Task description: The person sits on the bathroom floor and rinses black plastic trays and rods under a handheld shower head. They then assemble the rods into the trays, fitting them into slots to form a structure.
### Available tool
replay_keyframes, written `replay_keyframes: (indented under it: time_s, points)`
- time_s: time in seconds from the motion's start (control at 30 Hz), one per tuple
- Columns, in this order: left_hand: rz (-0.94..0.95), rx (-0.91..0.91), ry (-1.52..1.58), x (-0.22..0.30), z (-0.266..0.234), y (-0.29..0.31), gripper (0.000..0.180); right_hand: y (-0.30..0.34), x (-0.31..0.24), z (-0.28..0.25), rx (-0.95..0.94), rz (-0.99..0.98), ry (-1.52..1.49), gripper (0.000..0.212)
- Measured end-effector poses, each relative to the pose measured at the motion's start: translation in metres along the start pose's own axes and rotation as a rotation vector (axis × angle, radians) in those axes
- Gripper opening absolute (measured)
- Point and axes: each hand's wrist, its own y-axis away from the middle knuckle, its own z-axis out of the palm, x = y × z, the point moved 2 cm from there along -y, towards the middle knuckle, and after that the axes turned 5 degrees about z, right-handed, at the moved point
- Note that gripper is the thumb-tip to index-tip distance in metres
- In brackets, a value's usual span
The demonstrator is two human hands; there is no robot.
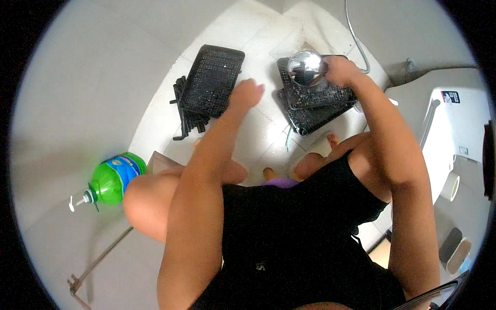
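1. The right hand (338, 70) sits at one o'clock, fingers curled around one shiny steel bowl (306, 66) and gripping its rim.
2. The bowl hangs just above a stack of two black plastic trays (315, 106) on the white tiled floor (258, 139).
3. The left hand (246, 94) reaches out at twelve o'clock, holding nothing, fingers loosely curled; its knuckles are just beside the edge of a third black tray (213, 77).
4. That tray lies on a dark rack at eleven o'clock.
5. One green pump bottle (109, 181) lies at nine o'clock, well apart from both hands.
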Motion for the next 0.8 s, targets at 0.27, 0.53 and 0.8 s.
replay_keyframes:
  time_s: [0.27, 0.53, 0.8]
  points:
    - [-0.121, -0.297, 0.586, 0.070, 0.082, -0.030, 0.039, 0.058, 0.006, -0.015, -0.099, -0.103, -0.017, 0.033]
    - [0.036, 0.213, 0.938, 0.080, 0.044, -0.074, 0.020, 0.102, -0.039, -0.018, 0.210, -0.024, -0.004, 0.018]
    - [0.193, 0.627, 1.157, 0.085, -0.010, -0.066, 0.067, 0.066, -0.055, 0.006, 0.179, 0.025, -0.214, 0.019]
